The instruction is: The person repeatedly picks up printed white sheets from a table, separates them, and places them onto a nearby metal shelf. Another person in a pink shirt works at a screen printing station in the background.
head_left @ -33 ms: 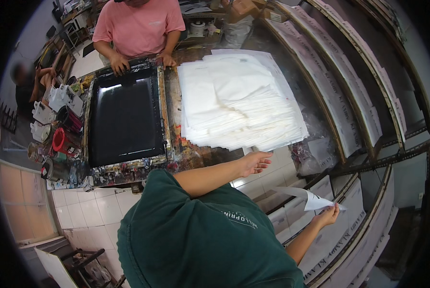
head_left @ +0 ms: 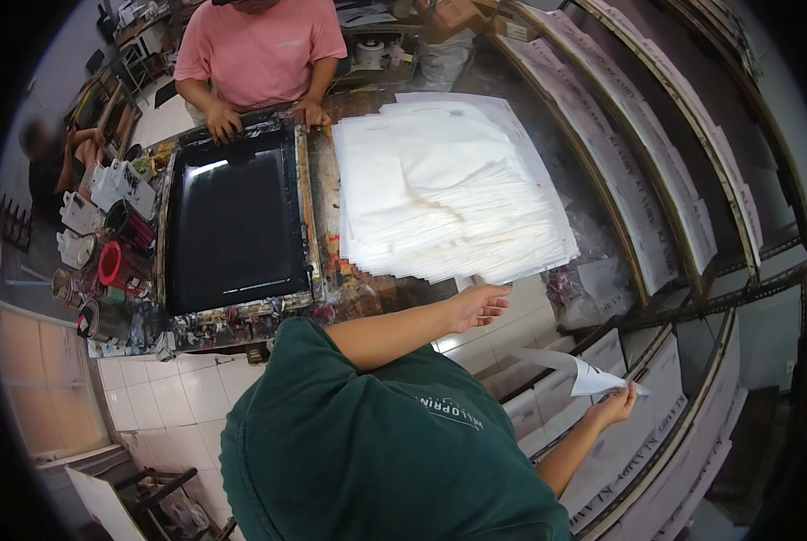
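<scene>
My left hand (head_left: 482, 308) is just off the near edge of a large stack of white sheets (head_left: 440, 171). Its fingers are loosely bent and apart, and I see nothing in them. To the right and lower, my right hand (head_left: 613, 408) pinches the edge of a white sheet (head_left: 593, 377). That sheet curls up and shows a bit of dark print; it hangs in front of the rack's lower shelves. Whether the sheets are paper or thin bags, I cannot tell.
A dark printing screen in a frame (head_left: 235, 221) lies on the stained table (head_left: 367, 293). Across it stands a person in a pink shirt (head_left: 259, 45), hands at the frame. Ink cans (head_left: 122, 266) crowd the left. Racks (head_left: 593, 158) of printed sheets line the right. Another person sits far left.
</scene>
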Available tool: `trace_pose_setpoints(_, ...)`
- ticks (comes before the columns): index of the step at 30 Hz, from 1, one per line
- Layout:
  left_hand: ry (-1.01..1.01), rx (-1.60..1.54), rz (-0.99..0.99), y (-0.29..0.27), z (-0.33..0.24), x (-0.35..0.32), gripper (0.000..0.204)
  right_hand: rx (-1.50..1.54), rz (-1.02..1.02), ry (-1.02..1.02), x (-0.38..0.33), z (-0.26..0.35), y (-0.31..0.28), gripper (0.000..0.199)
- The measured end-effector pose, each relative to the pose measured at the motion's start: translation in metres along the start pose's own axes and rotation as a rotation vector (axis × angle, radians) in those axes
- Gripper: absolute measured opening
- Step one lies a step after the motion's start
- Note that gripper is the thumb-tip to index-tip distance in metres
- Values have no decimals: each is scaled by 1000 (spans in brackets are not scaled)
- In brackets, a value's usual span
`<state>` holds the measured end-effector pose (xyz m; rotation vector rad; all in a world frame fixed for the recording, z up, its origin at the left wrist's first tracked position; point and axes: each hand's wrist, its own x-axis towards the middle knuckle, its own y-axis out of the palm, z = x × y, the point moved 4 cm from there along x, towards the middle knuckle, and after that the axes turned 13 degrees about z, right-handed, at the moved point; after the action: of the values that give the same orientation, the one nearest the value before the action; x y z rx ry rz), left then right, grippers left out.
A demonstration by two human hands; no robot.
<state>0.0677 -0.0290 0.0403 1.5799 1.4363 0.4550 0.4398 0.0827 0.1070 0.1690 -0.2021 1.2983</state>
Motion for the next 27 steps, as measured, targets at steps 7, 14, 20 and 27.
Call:
trace_pose_setpoints(7, 2, -7, -7, -1, 1, 5, 38, 13, -30, 19, -5, 3, -2, 24)
trace_pose_setpoints(14, -9, -12, -27, -5, 1, 8, 37, 59, -46, -20, -5, -1, -8, 22)
trace_pose_setpoints(20, -7, -6, -24, -3, -2, 3, 33, 53, -35, -3, -9, 2, -9, 22)
trace_pose_setpoints(27, 7, 0, -21, -4, -2, 3, 32, 66, -76, -43, -12, -3, -17, 19)
